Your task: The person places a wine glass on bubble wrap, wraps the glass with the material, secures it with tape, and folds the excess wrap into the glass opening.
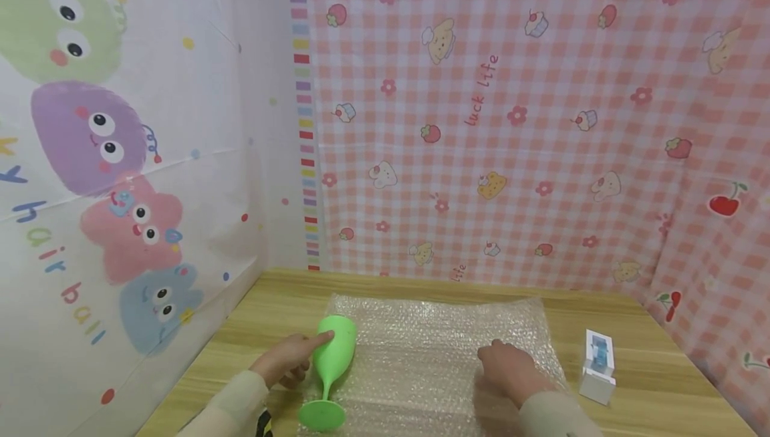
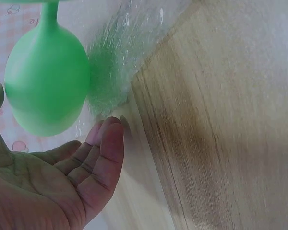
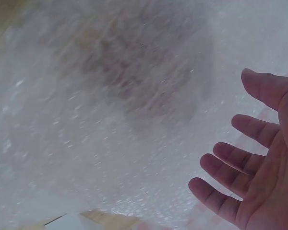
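Tabletop of smooth-looking wood grain, yellowish with brown streaks, under everything else. Across it, bubble wrap spread flat, clear and glinting, pebbled all over with tiny blisters; likely featherlight, floppy and inclined to slide or curl, so best pinched at a corner or along an edge, without squeezing hard enough to pop the cells. At the left side of that sheet, a matt green goblet, apparently lying on its side, mouth pointing away and round foot toward the near side. Probably plastic, to judge by the even colour and dull sheen, hence light, stiff and not easily broken, though apt to roll on its egg-shaped bowl; best held round the middle of the bowl, with the thin stem as a less steady second choice. Beside the bowl, the left hand, loosely cupped, one digit against the green surface, not wrapped round it; cannot tell of any weight carried. Over the right part of the sheet, the right hand, holding nothing, fingers apart and softly bent. Smallest, just beyond the right edge of the sheet, a straight-sided white box with a blue patch, probably card.
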Available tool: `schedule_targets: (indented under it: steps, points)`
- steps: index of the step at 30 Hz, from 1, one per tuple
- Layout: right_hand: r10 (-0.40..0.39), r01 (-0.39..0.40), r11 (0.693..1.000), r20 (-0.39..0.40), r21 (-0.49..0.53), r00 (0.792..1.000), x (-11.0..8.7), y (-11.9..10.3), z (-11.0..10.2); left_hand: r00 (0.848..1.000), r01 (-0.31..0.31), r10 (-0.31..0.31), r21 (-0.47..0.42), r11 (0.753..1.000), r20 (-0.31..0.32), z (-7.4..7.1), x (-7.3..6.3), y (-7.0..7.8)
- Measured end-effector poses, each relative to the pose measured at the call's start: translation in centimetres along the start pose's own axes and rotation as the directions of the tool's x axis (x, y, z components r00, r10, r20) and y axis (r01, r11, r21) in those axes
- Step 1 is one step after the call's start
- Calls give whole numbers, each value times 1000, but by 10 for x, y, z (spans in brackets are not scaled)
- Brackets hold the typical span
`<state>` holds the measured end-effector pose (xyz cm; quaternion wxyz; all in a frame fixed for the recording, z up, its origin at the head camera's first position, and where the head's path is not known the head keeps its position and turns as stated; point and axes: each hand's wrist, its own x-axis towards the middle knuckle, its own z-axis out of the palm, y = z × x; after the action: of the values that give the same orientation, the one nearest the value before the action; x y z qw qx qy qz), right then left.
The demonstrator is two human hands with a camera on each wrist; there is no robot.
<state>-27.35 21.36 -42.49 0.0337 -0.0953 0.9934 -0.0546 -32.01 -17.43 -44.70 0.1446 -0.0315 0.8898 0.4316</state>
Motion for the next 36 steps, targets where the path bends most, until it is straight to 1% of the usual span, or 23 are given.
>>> schedule_targets:
  steps: [3, 6, 10, 14, 19, 25, 29, 36]
  points:
    - [3, -4, 1000, 21, 9, 1000, 5, -9, -3, 1000, -10, 10, -13, 1000, 0, -4, -1, 0]
    - [-6, 6, 1000, 21, 9, 1000, 11, -17, -4, 1000, -15, 15, -41, 999, -4, -7, -1, 0]
    - [-37, 37, 999, -22, -5, 999, 18, -29, -3, 1000, -6, 6, -67, 998, -7, -9, -2, -1]
    - [-84, 86, 996, -72, 15, 994, 23, -44, -1, 1000, 6, -7, -78, 997, -9, -11, -2, -2]
    - [-177, 183, 983, -136, 33, 975, 30, -68, 2, 1000, 10, -10, -88, 996, -3, -10, -1, -5]
    - [-287, 295, 956, -201, 9, 937, 42, -98, 9, 1000, 12, -12, -77, 997, 1, -8, -1, -7]
    - [-321, 336, 941, -220, 33, 921, 50, -115, 14, 1000, 16, -16, -82, 997, 5, -7, -1, -8]
    - [-344, 364, 930, -233, 49, 910, 60, -137, 20, 999, 32, -32, -118, 993, 1, -8, -1, -10]
